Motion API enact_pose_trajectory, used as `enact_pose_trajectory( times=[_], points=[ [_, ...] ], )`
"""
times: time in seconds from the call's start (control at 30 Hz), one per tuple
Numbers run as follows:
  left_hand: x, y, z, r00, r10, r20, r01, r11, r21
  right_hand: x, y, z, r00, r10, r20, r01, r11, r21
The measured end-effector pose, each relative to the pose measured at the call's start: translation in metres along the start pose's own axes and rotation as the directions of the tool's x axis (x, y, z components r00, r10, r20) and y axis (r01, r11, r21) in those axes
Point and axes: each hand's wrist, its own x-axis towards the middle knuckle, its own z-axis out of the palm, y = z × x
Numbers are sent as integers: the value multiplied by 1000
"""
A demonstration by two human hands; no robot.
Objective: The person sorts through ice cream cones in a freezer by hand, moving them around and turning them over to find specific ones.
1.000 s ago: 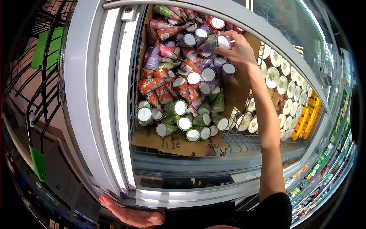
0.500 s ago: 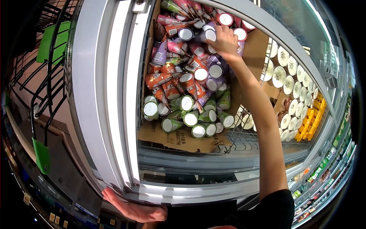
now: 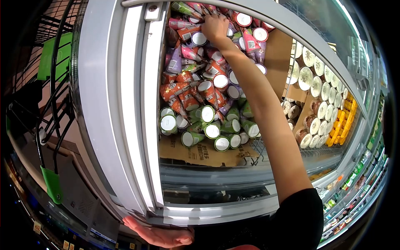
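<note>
Wrapped ice cream cones in red, purple, pink and green sleeves lie heaped in a cardboard box inside a chest freezer. My right hand reaches to the far part of the heap, bent fingers down among pink and red cones; its fingertips are hidden. Right beside it is a purple cone with a white lid. To its right a pink cone lies across others. My left hand is open at the freezer's near corner, palm up and fingers stretched out, holding nothing.
The freezer's pale frame runs along the left. Right of the box are rows of white-topped tubs and yellow packs. A torn cardboard flap lies nearest me. A black wire cart with green parts stands at the left.
My right hand has moved left and farther over the heap, away from the purple cones, where a pink cone now shows. The whole view has shifted slightly; my left hand stays open.
</note>
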Motion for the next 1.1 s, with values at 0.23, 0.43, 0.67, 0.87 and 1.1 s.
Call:
enact_pose_trajectory(
  times=[0.23, 0.43, 0.67, 0.87, 1.1],
  points=[
    [2, 5, -4, 998, -12, 54, 8, 998, 66, -63, -30, -26, 829, -533, 170, 505, 844, 180],
    [1, 0, -8, 995, -10, 98, 2, 996, 86, -91, -42, -30, 857, -337, 389, 351, 936, 38],
    [-3, -6, -14, 990, 11, 143, -26, 995, 100, -93, -40, -29, 849, -309, 429, 342, 940, -1],
    [-1, 0, -10, 994, -3, 114, -5, 998, 67, -88, -57, -9, 923, -343, 174, 280, 910, 307],
    [-1, -2, -8, 995, 16, 95, -21, 999, 46, -100, -66, -32, 506, -846, -167, 863, 492, 117]
  ],
)
